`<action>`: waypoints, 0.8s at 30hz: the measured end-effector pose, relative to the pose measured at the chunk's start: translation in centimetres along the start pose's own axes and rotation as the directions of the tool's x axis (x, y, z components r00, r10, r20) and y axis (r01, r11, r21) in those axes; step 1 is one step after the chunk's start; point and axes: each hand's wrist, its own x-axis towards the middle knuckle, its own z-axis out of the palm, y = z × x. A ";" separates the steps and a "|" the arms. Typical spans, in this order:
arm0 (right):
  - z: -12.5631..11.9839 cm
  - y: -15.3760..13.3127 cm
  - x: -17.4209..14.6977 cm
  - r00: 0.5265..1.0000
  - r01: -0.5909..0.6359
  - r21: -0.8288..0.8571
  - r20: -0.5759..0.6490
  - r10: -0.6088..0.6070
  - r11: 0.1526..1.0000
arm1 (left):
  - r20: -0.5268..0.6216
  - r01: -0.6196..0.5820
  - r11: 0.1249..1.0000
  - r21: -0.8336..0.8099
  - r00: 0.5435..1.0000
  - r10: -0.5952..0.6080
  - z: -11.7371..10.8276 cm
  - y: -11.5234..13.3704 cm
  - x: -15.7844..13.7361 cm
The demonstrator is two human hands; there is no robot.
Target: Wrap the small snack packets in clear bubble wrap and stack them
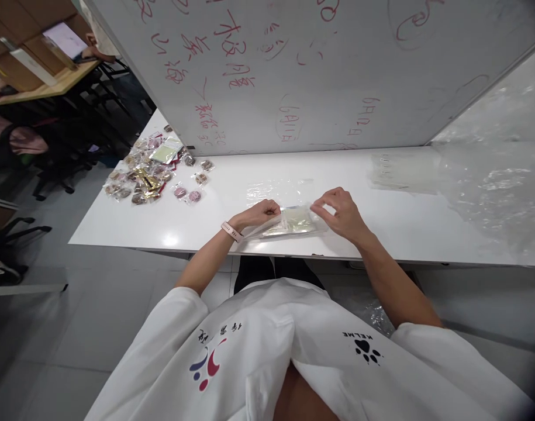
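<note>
On the white table in front of me lies a flat pale green packet (pixel 299 219) with silvery edges, inside or beneath a clear plastic bag (pixel 320 224). My left hand (pixel 259 214), with a pale pink watch band on its wrist, is closed on the left part of the clear plastic, which is lifted and folded toward me. At the packet's right end my right hand (pixel 341 215) pinches the bag's edge between thumb and fingertips. Another clear plastic bag or sheet (pixel 280 190) lies flat just behind the packet. How the layers overlap is hard to make out.
A heap of small wrapped packets (pixel 148 175) covers the table's left end, with a pale green packet (pixel 166 152) on top. A whiteboard (pixel 302 76) stands along the back. At right lie stacked clear bags (pixel 403 172) and a large plastic pile (pixel 499 181). People sit far left.
</note>
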 end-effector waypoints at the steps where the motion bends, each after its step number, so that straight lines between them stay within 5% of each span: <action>1: 0.5 0.0 0.8 0.998 -0.060 -0.033 -0.034 0.059 0.998 | 0.042 0.011 0.999 -0.039 0.999 -0.009 -0.1 -0.2 0.1; 5: 3.5 0.5 3.0 0.968 -0.251 -0.216 -0.071 0.241 0.944 | 0.102 0.057 0.986 -0.159 0.994 -0.041 -0.8 -0.8 0.1; 13: 6.7 1.7 3.3 0.977 -0.204 -0.323 -0.008 0.213 0.924 | 0.161 0.145 0.883 -0.447 0.984 -0.081 -3.1 -1.5 -0.8; 17: 6.3 1.2 3.8 0.979 -0.193 -0.379 -0.005 0.206 0.905 | 0.132 0.171 0.918 -0.358 0.982 -0.132 -2.8 -2.4 0.6; 21: 5.0 -0.4 2.8 0.999 -0.051 -0.354 -0.017 0.048 0.934 | 0.032 0.234 0.955 -0.183 0.972 -0.232 -1.8 -2.6 1.8; 24: 4.3 -0.8 1.2 0.951 0.205 -0.189 0.269 -0.151 0.960 | -0.027 0.243 0.969 -0.044 0.969 -0.244 -1.2 -2.4 2.2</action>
